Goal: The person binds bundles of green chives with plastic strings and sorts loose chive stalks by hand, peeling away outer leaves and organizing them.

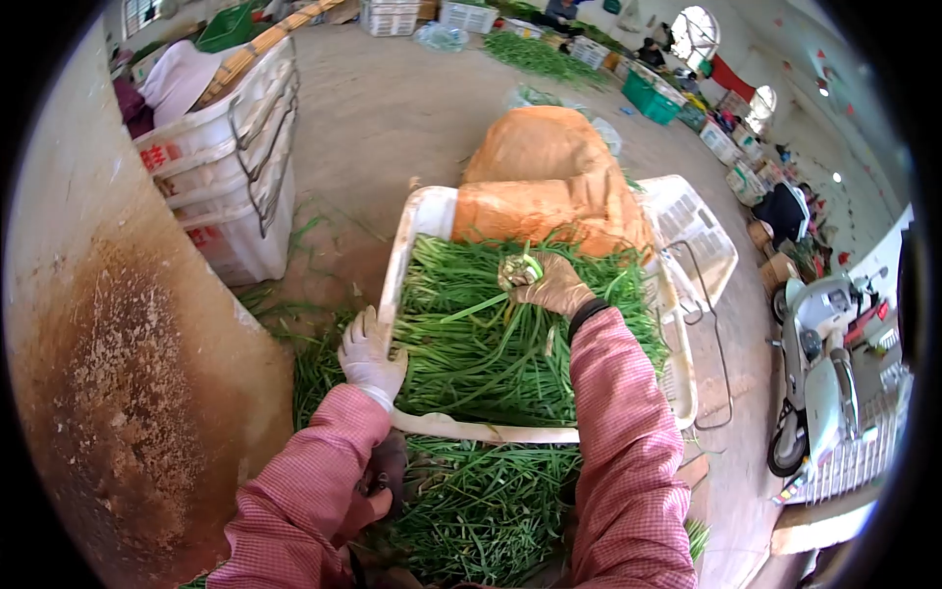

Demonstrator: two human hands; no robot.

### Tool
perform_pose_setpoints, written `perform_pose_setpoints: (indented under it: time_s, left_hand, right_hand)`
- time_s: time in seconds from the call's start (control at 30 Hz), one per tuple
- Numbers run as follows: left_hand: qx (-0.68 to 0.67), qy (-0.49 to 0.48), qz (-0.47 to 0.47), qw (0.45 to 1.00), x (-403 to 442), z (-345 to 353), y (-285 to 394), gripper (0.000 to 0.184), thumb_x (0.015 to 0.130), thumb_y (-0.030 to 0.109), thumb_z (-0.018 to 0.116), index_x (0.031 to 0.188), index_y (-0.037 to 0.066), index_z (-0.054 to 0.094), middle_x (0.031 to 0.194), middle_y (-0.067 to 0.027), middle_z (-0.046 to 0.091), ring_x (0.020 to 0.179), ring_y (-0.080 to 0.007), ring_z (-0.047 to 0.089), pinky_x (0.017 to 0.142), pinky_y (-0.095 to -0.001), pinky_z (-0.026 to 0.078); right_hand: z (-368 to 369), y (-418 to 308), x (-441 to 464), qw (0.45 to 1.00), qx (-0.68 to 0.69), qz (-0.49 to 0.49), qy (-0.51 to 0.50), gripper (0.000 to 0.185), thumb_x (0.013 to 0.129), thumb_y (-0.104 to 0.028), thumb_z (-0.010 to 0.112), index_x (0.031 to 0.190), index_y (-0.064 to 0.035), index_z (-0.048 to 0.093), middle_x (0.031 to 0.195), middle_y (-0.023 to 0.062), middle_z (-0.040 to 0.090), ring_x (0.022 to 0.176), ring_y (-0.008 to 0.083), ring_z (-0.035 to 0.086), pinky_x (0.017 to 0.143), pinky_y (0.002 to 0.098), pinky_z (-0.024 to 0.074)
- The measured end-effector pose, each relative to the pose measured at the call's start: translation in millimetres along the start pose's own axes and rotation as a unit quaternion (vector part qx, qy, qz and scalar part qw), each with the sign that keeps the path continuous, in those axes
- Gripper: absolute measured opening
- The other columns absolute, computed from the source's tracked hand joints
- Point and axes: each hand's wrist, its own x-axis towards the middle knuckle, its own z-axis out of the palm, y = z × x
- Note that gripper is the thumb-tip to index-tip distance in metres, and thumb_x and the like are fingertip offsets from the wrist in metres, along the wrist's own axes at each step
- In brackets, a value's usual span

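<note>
the right hand (554, 285), in a tan glove, is closed around a small bundle of pale-ended green stalks (515, 272), its ends turned up toward the camera. the bundle is over the long, leafy green stalks (491, 353) that fill a white plastic rectangular crate (491, 429). the left hand (373, 358), in a thin whitish glove, is half open against the crate's left rim, fingers slightly spread, with nothing seen in its grasp. a crumpled orange cloth (549, 187) covers the crate's far end. loose green leaves (481, 520) lie below its near side, and stacked white crates (240, 221) stand to the left.
</note>
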Motion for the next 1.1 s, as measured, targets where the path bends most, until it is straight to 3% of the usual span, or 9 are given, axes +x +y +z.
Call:
perform_pose_setpoints:
  time_s: [0.07, 0.23, 0.3, 0.43, 0.5, 0.6, 0.8, 0.87, 1.1]
  left_hand:
    - [0.027, 0.014, 0.101, 0.994, -5.8, -17.6, 18.6, 0.088, 0.062, 0.036, 0.069, 0.13, 0.001, 0.025, 0.133, -0.0183, 0.025, 0.124, -0.0314, 0.022, 0.101, -0.0381, 0.021]
    - [-0.301, -0.027, 0.241, 0.922, -11.5, 31.6, 102.1, 0.114, 0.05, 0.035, 0.081, 0.132, -0.003, 0.01, 0.133, -0.0176, 0.02, 0.124, -0.0286, 0.019, 0.103, -0.0333, 0.018]
    - [-0.364, -0.082, 0.261, 0.89, -4.2, 64.0, 132.2, 0.127, 0.044, 0.048, 0.079, 0.133, -0.002, 0.004, 0.133, -0.0272, 0.017, 0.124, -0.0386, 0.021, 0.103, -0.0382, 0.02]
    - [-0.528, -0.261, 0.246, 0.77, -17.8, 121.7, 156.7, 0.082, 0.057, 0.044, 0.074, 0.122, 0.011, 0.036, 0.122, -0.0106, 0.04, 0.114, -0.0323, 0.035, 0.097, -0.0411, 0.028]
    - [-0.693, -0.346, 0.26, 0.576, -21.1, 164.6, 151.3, 0.058, 0.074, 0.047, 0.05, 0.119, 0.012, 0.039, 0.121, -0.0092, 0.041, 0.116, -0.0286, 0.034, 0.098, -0.0416, 0.025]
    - [-0.085, -0.197, 0.377, 0.901, -31.4, 88.1, 165.1, 0.05, 0.083, 0.036, 0.046, 0.124, 0.01, 0.035, 0.125, -0.0107, 0.037, 0.118, -0.0245, 0.032, 0.1, -0.0362, 0.024]
    - [-0.298, -0.094, 0.353, 0.882, -25.1, -11.5, 159.0, 0.114, 0.051, 0.039, 0.077, 0.137, 0.014, 0.006, 0.141, -0.0125, 0.011, 0.129, -0.0375, 0.007, 0.102, -0.0502, 0.014]
    - [-0.499, -0.167, 0.217, 0.822, -14.5, -66.1, 149.3, 0.097, 0.064, 0.018, 0.072, 0.136, 0.011, 0.009, 0.14, -0.012, 0.016, 0.129, -0.0232, 0.014, 0.105, -0.0349, 0.017]
    - [-0.629, 0.004, 0.323, 0.707, -58.0, -215.1, 140.3, 0.11, 0.06, 0.028, 0.076, 0.136, 0.007, 0.0, 0.141, -0.0155, 0.009, 0.13, -0.0259, 0.01, 0.104, -0.0377, 0.014]
  right_hand:
    - [-6.0, 8.4, -10.6, 0.951, 0.305, 0.051, -0.002, 0.046, 0.064, 0.007, 0.064, 0.106, 0.0035, 0.047, 0.096, 0.0042, 0.058, 0.084, 0.0112, 0.056, 0.078, 0.0255, 0.0471]
    - [-13.9, -12.6, -51.0, 0.976, 0.209, 0.036, 0.041, 0.046, 0.064, 0.011, 0.064, 0.106, 0.0011, 0.048, 0.098, 0.005, 0.057, 0.083, 0.0115, 0.056, 0.077, 0.0234, 0.0486]
    - [-16.5, -13.3, -64.6, 0.888, 0.451, 0.083, -0.014, 0.046, 0.067, 0.002, 0.067, 0.109, 0.0, 0.047, 0.098, 0.0065, 0.055, 0.083, 0.0126, 0.055, 0.076, 0.0245, 0.0486]
    - [-10.0, -24.3, -92.6, 0.984, -0.093, -0.145, 0.05, 0.053, 0.064, -0.025, 0.07, 0.109, -0.0049, 0.049, 0.106, 0.0092, 0.053, 0.103, 0.0239, 0.049, 0.097, 0.0337, 0.0324]
    - [-1.5, -17.9, -98.4, 0.976, -0.136, -0.151, 0.083, 0.055, 0.061, -0.027, 0.071, 0.108, -0.0066, 0.05, 0.108, 0.0091, 0.053, 0.108, 0.0242, 0.046, 0.1, 0.0337, 0.0272]
    - [21.6, -27.3, -104.2, 0.929, -0.342, -0.119, 0.081, 0.044, 0.056, -0.023, 0.069, 0.096, -0.0115, 0.056, 0.104, 0.007, 0.054, 0.104, 0.024, 0.048, 0.097, 0.0355, 0.0311]
    - [-20.9, -41.9, -108.2, 0.95, -0.255, -0.089, 0.156, 0.009, 0.075, -0.018, 0.05, 0.075, -0.0089, 0.05, 0.078, 0.0111, 0.051, 0.071, 0.0235, 0.052, 0.06, 0.034, 0.045]
    - [-67.5, -104.9, -138.7, 0.9, 0.205, -0.193, 0.333, 0.008, 0.079, -0.013, 0.05, 0.079, -0.0047, 0.052, 0.075, 0.0078, 0.051, 0.067, 0.0186, 0.051, 0.06, 0.0281, 0.0466]
    - [-59.0, -296.0, -252.5, 0.732, -0.102, -0.328, 0.589, 0.011, 0.075, -0.003, 0.062, 0.086, -0.0034, 0.059, 0.072, 0.0043, 0.06, 0.062, 0.0116, 0.058, 0.054, 0.0222, 0.0487]
